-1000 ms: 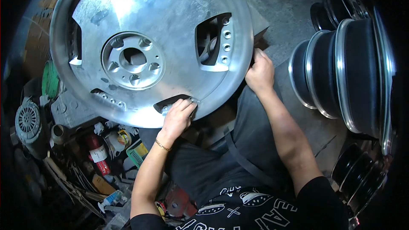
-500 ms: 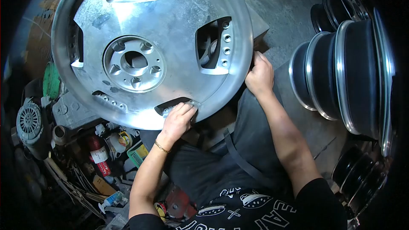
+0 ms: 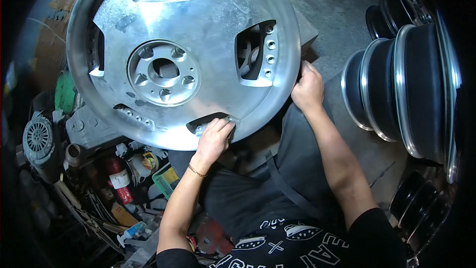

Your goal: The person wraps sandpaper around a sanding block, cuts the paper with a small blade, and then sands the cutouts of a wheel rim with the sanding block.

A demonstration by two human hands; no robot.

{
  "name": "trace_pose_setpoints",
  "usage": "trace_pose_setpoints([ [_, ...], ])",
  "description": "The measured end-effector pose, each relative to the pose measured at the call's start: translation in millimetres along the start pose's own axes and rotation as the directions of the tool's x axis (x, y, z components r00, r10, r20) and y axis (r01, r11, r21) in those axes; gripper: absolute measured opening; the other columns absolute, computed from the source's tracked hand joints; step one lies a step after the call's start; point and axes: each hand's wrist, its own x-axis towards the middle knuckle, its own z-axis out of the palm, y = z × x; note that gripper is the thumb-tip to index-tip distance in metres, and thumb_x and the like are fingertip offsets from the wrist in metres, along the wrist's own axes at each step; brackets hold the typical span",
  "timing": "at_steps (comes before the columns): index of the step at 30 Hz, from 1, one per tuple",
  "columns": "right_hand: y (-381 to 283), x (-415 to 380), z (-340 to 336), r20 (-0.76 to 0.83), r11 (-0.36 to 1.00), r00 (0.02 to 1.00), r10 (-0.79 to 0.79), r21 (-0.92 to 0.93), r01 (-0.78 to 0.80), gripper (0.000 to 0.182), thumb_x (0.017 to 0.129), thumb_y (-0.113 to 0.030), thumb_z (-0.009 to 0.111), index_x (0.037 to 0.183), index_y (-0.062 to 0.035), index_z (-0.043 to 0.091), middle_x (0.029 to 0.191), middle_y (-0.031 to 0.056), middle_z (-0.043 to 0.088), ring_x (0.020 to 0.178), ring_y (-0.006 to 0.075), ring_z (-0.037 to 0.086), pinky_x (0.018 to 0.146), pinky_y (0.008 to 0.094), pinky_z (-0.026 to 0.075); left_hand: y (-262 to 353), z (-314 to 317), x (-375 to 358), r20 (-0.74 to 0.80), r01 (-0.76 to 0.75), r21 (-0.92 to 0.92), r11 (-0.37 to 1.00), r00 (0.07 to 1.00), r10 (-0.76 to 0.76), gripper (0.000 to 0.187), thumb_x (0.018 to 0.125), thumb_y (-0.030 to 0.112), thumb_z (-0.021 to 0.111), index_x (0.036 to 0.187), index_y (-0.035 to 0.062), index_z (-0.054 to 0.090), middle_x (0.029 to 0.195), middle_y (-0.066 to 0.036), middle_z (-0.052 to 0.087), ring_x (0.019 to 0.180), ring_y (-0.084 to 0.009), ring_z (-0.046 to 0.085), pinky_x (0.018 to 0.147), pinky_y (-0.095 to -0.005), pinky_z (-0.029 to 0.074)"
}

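The concrete floor is seen grey and stained at the top right. On it, at the right, a row of rims is stood on edge, close together. At the lower left the floor is covered by clutter: a red can, a green basket, a spray bottle and a finned motor part.

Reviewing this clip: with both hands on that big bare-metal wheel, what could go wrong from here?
1. The left hand has its fingers at the edge of a cut-out window in the wheel; a sharp edge might cut them, or a shift could pinch them.
2. The right hand grips the wheel's rim; if the tilted wheel slips, it may drop onto the person's lap.
3. The stacked rims stand close by, so a swing could knock them.
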Motion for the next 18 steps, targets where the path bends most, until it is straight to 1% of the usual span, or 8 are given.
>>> trace_pose_setpoints([
  [2,-7,2,-6,0.020,0.999,0.999,0.026,-0.034,-0.025,0.034,0.081,-0.030,0.067,0.082,0.0024,0.055,0.086,0.0222,0.060,0.087,0.0427,0.058,0.074,0.0492,0.047,0,-4,4,0.006,0.000,0.012,1.000,1.000,0.000,0.040,0.062,-0.006,0.063,0.102,0.0012,0.061,0.098,-0.011,0.060,0.091,-0.0296,0.058,0.080,-0.0384,0.050],
  [4,-10,1,-6,0.008,1.000,1.000,-0.005,-0.003,0.005,0.033,0.081,-0.030,0.067,0.083,0.0019,0.057,0.087,0.0217,0.060,0.088,0.0420,0.059,0.075,0.0488,0.047,5,-2,8,0.047,0.041,0.021,0.999,0.998,-0.042,0.046,0.059,-0.007,0.064,0.105,0.0018,0.063,0.097,-0.012,0.061,0.091,-0.0319,0.059,0.078,-0.0391,0.050],
  [6,-3,1,-1,0.017,1.000,1.000,0.007,-0.021,-0.006,0.033,0.081,-0.030,0.067,0.084,0.0016,0.057,0.087,0.0213,0.061,0.088,0.0415,0.059,0.075,0.0486,0.047,3,0,3,0.043,0.052,0.018,0.999,0.998,-0.052,0.046,0.059,-0.007,0.064,0.104,0.0021,0.063,0.097,-0.011,0.061,0.092,-0.0317,0.058,0.079,-0.0389,0.050],
  [8,-6,1,-2,0.020,0.999,1.000,0.018,-0.043,-0.017,0.033,0.081,-0.030,0.067,0.084,0.0014,0.058,0.088,0.0209,0.061,0.088,0.0409,0.059,0.075,0.0484,0.047,-1,0,-2,-0.012,0.009,0.008,1.000,1.000,-0.009,0.039,0.063,-0.005,0.062,0.100,0.0023,0.062,0.096,-0.010,0.059,0.091,-0.0295,0.058,0.080,-0.0382,0.050],
  [9,-8,1,-5,0.030,0.999,1.000,0.010,-0.032,-0.009,0.033,0.081,-0.030,0.067,0.085,0.0013,0.058,0.088,0.0206,0.062,0.089,0.0406,0.060,0.075,0.0484,0.048,-2,1,-2,-0.012,0.006,0.007,1.000,1.000,-0.006,0.039,0.063,-0.005,0.062,0.100,0.0023,0.062,0.096,-0.010,0.059,0.091,-0.0295,0.058,0.080,-0.0382,0.050],
  [11,-10,1,-9,0.038,1.000,0.999,0.004,-0.027,-0.003,0.033,0.081,-0.031,0.067,0.085,0.0013,0.058,0.088,0.0204,0.062,0.089,0.0403,0.060,0.075,0.0484,0.048,-1,1,1,-0.008,0.014,-0.020,1.000,1.000,-0.014,0.048,0.058,-0.007,0.065,0.105,0.0022,0.062,0.096,-0.012,0.060,0.091,-0.0315,0.058,0.079,-0.0385,0.049],
  [15,-5,1,-3,0.031,0.999,0.999,0.008,-0.039,-0.007,0.032,0.081,-0.031,0.067,0.086,0.0005,0.059,0.089,0.0200,0.063,0.090,0.0401,0.060,0.076,0.0479,0.048,4,1,6,0.015,0.033,-0.006,0.999,0.999,-0.033,0.048,0.058,-0.007,0.065,0.105,0.0020,0.062,0.097,-0.012,0.060,0.092,-0.0318,0.058,0.079,-0.0387,0.049],
  [18,-7,2,-6,0.023,0.999,1.000,0.007,-0.034,-0.006,0.032,0.080,-0.031,0.067,0.088,-0.0001,0.060,0.090,0.0197,0.063,0.090,0.0397,0.060,0.077,0.0478,0.048,-3,-1,7,0.010,-0.019,-0.027,0.999,1.000,0.019,0.049,0.058,-0.006,0.064,0.106,0.0023,0.062,0.099,-0.012,0.060,0.094,-0.0315,0.058,0.081,-0.0387,0.050],
])
